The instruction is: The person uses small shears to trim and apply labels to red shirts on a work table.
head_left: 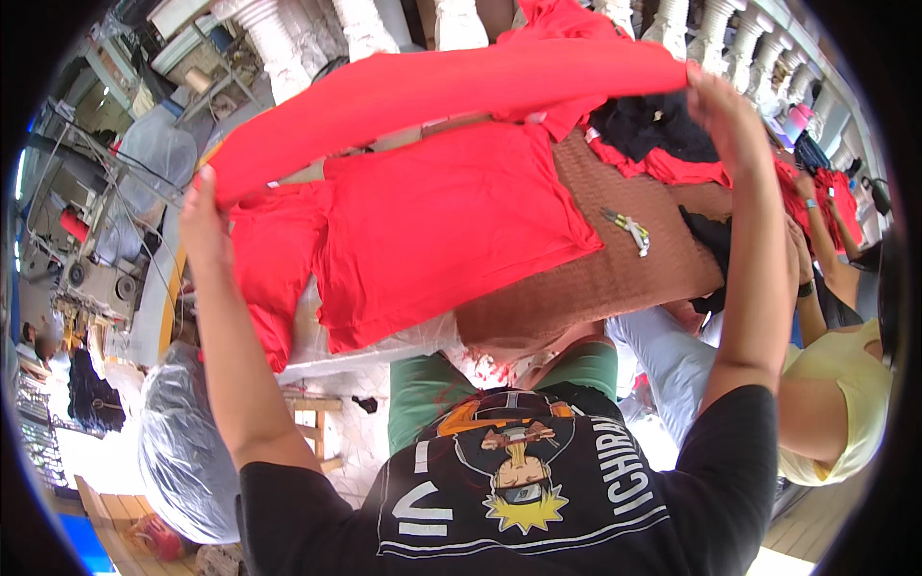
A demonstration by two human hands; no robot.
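Observation:
A red garment (432, 91) is stretched in a wide band between my raised hands, above the table. My left hand (204, 216) pinches its left end, and my right hand (720, 110), farther away, grips the opposite end. Under it lies a flat red shirt (442, 230), with more red fabric (269, 259) bunched at its left side. Thread snips (629, 230) with yellow and white parts rest to the right of the flat shirt, on a brown textured cloth (547, 298).
Black fabric (653, 130) lies at the far right of the table. Beside me on the right sits a person in a yellow top (845, 413). A sewing machine (101, 283) and a plastic-wrapped bundle (187, 442) stand at left. White balusters (461, 24) line the far side.

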